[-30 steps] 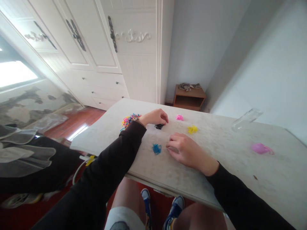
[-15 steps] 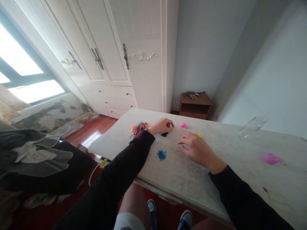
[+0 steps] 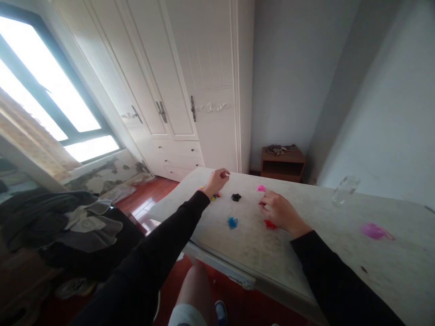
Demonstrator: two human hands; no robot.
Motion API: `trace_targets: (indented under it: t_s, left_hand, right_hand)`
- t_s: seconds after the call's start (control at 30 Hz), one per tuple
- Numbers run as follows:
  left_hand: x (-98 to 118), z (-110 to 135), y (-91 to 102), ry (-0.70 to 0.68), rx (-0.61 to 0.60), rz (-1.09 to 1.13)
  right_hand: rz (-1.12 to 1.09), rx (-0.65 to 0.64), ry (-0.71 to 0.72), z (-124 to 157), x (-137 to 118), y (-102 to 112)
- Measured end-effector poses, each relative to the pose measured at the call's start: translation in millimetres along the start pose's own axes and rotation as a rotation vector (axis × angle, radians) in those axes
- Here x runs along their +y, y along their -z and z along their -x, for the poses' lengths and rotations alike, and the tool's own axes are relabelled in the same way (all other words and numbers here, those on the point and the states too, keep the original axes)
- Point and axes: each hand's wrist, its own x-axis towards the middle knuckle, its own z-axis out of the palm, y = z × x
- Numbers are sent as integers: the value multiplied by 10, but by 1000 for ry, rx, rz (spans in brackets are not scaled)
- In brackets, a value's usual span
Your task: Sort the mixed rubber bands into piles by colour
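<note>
Small heaps of coloured rubber bands lie on a pale marble table (image 3: 258,244). My left hand (image 3: 216,179) hovers over the mixed-colour heap (image 3: 214,196) at the table's far left, fingers pinched together; what they hold is too small to make out. My right hand (image 3: 280,212) rests on the table with fingers curled, touching a red heap (image 3: 269,224). A black heap (image 3: 235,197) and a blue heap (image 3: 232,222) lie between my hands. A pink heap (image 3: 261,188) sits just beyond my right hand.
A clear glass jar (image 3: 343,190) stands at the table's far right, with a pink lid (image 3: 374,231) nearer. White wardrobes (image 3: 190,90) and a small wooden bedside cabinet (image 3: 282,162) stand behind. Dark clothes (image 3: 68,226) are heaped at the left by the window.
The view has tilted upward. My left hand moved from the black heap back over the mixed heap. My right hand shifted slightly; a red heap now shows beside it and the yellow heap is hidden.
</note>
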Motion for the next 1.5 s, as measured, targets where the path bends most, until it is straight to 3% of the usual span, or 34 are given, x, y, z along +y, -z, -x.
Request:
trace_targets:
  t_s: [0.2,0.33,0.5,0.63,0.77,1.2,1.5]
  left_hand:
    - [-300,91,967,208,-164,-165]
    - [-404,321,1252,281,-278,-192]
    - [-460,529,1169,310,-358,-188]
    - [-479,561,1089,298,-319,-201]
    - [-502,515,1131,297,-253,-182]
    - [-585,546,1257,400,-266,166]
    - [-500,585,1224,376,-247,115]
  right_hand:
    - [-4,28,-17,23,49,2]
    - [-25,48,-40,50,109,-31]
    - [-78,101,-63,92,169,-37]
    - [-82,121,-94,112,259,-83]
    - [-84,113,-132,102,387,-174]
    - [-96,132,-122,91,452,-228]
    - [-105,134,-119,88,458,-252]
